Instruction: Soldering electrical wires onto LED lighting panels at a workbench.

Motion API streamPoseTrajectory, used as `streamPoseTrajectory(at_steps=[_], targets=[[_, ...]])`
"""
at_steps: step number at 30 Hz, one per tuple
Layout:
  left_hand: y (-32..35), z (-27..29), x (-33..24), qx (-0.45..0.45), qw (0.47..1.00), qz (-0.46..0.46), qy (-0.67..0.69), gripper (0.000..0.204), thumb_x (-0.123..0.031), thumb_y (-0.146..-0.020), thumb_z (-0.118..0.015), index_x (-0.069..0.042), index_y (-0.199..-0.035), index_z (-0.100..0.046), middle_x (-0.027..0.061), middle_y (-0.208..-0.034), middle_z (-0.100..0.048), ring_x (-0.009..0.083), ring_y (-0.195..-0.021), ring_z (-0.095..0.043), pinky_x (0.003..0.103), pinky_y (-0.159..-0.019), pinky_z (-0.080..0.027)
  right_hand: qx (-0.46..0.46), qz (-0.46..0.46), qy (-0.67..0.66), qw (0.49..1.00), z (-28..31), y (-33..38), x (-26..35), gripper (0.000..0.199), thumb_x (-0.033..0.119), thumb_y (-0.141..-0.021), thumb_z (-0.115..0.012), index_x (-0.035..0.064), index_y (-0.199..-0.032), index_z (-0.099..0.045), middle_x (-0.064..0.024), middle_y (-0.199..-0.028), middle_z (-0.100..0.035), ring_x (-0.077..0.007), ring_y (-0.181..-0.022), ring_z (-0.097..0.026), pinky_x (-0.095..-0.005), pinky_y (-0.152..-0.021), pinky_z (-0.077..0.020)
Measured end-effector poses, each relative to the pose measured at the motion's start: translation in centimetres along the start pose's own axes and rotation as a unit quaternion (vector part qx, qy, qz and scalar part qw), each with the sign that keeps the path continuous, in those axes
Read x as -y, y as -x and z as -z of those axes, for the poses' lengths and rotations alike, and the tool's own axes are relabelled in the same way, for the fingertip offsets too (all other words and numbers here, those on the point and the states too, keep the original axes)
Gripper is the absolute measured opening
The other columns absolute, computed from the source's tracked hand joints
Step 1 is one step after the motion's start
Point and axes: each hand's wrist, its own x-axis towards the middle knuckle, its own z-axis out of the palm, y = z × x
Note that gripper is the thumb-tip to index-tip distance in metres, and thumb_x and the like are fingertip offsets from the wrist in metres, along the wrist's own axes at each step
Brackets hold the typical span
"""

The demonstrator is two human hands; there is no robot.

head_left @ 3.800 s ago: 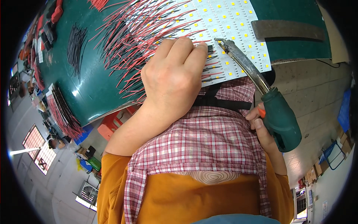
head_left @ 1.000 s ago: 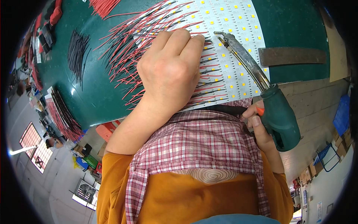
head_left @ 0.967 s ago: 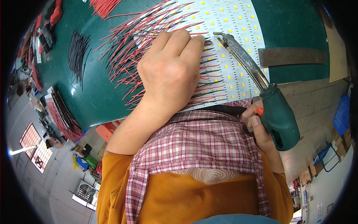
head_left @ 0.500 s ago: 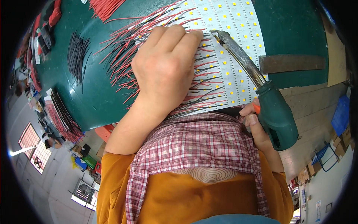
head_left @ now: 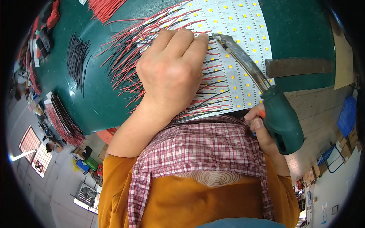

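Observation:
A white LED circuit board (head_left: 253,89) with rows of yellow chips lies at the table's front edge, with many red and black wires (head_left: 125,57) fanning out on its left. Over these wires my left hand (head_left: 173,68) is closed, thumb hidden, pinching a wire whose dark end shows at the fingertips. My right hand (head_left: 258,121) grips the green handle of a soldering iron (head_left: 283,119) with an orange trigger. The iron's metal tip meets the board right beside my left fingertips.
On the green table (head_left: 102,98) lie a bundle of black wires (head_left: 77,60) and a bundle of red wires (head_left: 104,7). A flat dark bar (head_left: 298,67) rests right of the board. More wire bundles (head_left: 64,119) sit along the left edge.
The board has shifted slightly right and toward me. My left hand has moved a little the same way, and the iron's tip has come slightly nearer to me, beside the left fingertips.

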Motion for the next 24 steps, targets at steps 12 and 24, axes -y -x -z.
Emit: streamPoseTrajectory(at_steps=[12,24], targets=[[-0.3,-0.2,0.6,0.010,1.000,-0.001,0.029,0.021,-0.003,-0.064,-0.063,-0.008,-0.084,-0.067,0.0017,-0.075,-0.057,0.0201,-0.071,-0.057,0.030,-0.056,-0.047,0.003,0.089,-0.149,0.985,-0.1,-0.4,-0.6,0.034,0.010,-0.093,-0.049,0.0064,-0.125,-0.039,-0.0109,-0.090,-0.058,-0.0095,-0.068,-0.047,-0.0258,-0.062,-0.0449],[0.3,-0.3,0.2,-0.014,0.999,0.001,0.037,0.019,-0.004,-0.063,-0.064,-0.009,-0.080,-0.068,0.0018,-0.072,-0.056,0.0190,-0.068,-0.057,0.030,-0.055,-0.047,-0.052,-0.025,-0.128,0.990,-0.2,0.6,1.0,0.007,0.001,-0.084,-0.060,0.0059,-0.085,-0.064,-0.0055,-0.082,-0.064,-0.0207,-0.076,-0.060,-0.0303,-0.070,-0.0486]])
